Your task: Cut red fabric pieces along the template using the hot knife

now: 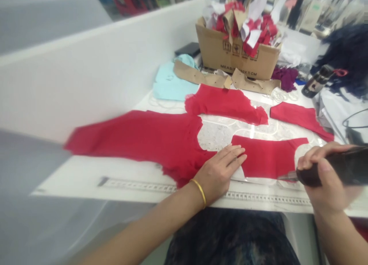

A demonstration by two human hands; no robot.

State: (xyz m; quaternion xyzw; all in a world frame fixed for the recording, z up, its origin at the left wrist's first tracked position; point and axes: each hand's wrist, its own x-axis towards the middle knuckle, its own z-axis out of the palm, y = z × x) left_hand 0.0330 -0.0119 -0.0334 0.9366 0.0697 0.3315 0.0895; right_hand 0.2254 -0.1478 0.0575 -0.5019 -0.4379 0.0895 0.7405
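My left hand (222,169) lies flat, fingers stretched to the right, on the left end of a small red fabric piece (267,157). The wrist has a yellow bangle. In my right hand (327,180) is a thick black tool with a thin metal tip (347,165); blur hides its exact kind. Its tip touches or hovers just over the lower right edge of that fabric piece. A larger red fabric piece (143,136) with a ragged right edge spreads left of my left hand. Two more red pieces, a wide one (221,102) and a narrow one (301,117), lie behind.
A printed ruler strip (267,197) runs along the front edge. At the back stands a cardboard box (235,58) heaped with scraps. Brown paper patterns (255,83), light blue fabric (169,83) and a dark bottle (317,81) lie nearby. A white partition (100,73) borders the left.
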